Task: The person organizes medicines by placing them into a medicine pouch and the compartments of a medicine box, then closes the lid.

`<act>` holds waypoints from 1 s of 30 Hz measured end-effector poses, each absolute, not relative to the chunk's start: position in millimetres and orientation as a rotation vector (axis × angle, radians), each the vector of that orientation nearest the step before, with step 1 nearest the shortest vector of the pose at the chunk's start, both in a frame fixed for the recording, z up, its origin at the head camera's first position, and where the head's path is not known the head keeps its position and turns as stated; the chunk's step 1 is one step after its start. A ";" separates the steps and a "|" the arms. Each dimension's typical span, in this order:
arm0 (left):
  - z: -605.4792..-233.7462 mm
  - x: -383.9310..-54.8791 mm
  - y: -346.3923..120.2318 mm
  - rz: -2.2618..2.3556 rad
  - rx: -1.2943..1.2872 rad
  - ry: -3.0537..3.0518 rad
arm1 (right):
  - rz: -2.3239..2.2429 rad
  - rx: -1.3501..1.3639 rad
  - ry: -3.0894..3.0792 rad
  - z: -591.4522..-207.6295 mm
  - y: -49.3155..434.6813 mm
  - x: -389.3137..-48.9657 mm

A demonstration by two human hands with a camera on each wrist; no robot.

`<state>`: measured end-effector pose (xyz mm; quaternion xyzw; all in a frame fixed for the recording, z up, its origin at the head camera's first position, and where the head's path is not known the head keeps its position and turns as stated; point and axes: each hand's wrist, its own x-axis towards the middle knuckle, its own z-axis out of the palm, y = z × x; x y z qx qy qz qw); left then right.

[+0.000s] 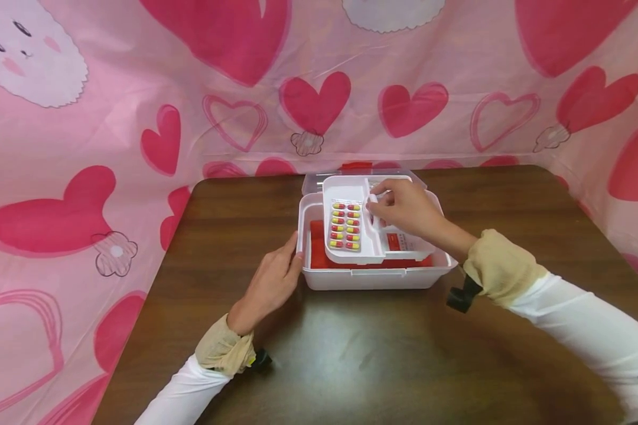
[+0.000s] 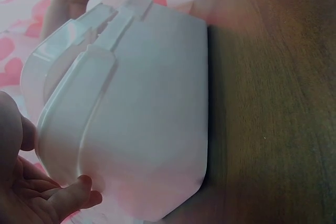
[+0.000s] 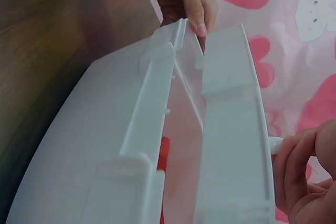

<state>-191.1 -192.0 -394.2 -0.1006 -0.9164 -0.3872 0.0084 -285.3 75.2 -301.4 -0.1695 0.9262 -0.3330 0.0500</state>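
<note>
A white plastic medicine box stands on the table with its lid swung back. My left hand grips the box's left rim, thumb at the edge and fingers against the outer wall. My right hand pinches the small white handle of the inner tray. The tray is raised and tilted over the box; in the right wrist view a gap shows between tray and box rim. A blister pack of red-and-yellow capsules lies in its left compartment, a red-and-white packet in the right.
Something red lies in the box below the tray. The clear lid with a red part leans behind, near the pink heart-patterned backdrop. The brown wooden table extends around the box.
</note>
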 end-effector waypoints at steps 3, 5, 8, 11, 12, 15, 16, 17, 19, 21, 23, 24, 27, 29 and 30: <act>-394.1 -190.6 -192.8 -1.217 -0.310 -2.868 | -1.032 -0.516 2.796 -303.3 69.0 -285.4; -393.7 -190.3 -193.1 -1.218 -0.304 -2.872 | -1.034 -0.507 2.790 -305.6 65.4 -285.7; -393.9 -190.0 -193.0 -1.216 -0.305 -2.873 | -1.034 -0.505 2.788 -309.6 61.1 -286.2; -394.6 -189.9 -192.5 -1.222 -0.310 -2.871 | -1.047 -0.514 2.781 -313.4 58.4 -286.9; -394.8 -189.9 -192.4 -1.223 -0.312 -2.868 | -1.054 -0.516 2.780 -314.7 57.8 -287.2; -395.2 -189.8 -192.0 -1.214 -0.315 -2.865 | -1.071 -0.515 2.783 -317.6 55.6 -288.2; -395.3 -189.8 -192.0 -1.206 -0.320 -2.863 | -1.079 -0.515 2.784 -318.3 54.7 -288.3; -395.3 -189.9 -191.9 -1.196 -0.320 -2.863 | -1.084 -0.515 2.787 -318.8 53.8 -288.4; -395.3 -190.0 -192.0 -1.181 -0.323 -2.861 | -1.097 -0.513 2.788 -319.1 51.6 -287.9; -395.1 -190.1 -192.2 -1.171 -0.329 -2.860 | -1.109 -0.513 2.783 -319.2 49.6 -286.8; -394.9 -190.2 -192.5 -1.173 -0.331 -2.858 | -1.114 -0.516 2.781 -319.2 47.6 -285.4; -394.7 -190.1 -192.6 -1.175 -0.332 -2.858 | -1.118 -0.515 2.777 -319.5 46.9 -284.7; -394.3 -190.2 -192.8 -1.187 -0.325 -2.859 | -1.123 -0.511 2.769 -320.5 44.4 -283.2; -394.5 -190.5 -192.9 -1.194 -0.313 -2.865 | -1.129 -0.509 2.766 -321.4 43.0 -283.1; -394.6 -190.7 -193.0 -1.196 -0.313 -2.866 | -1.131 -0.511 2.764 -321.7 42.5 -283.2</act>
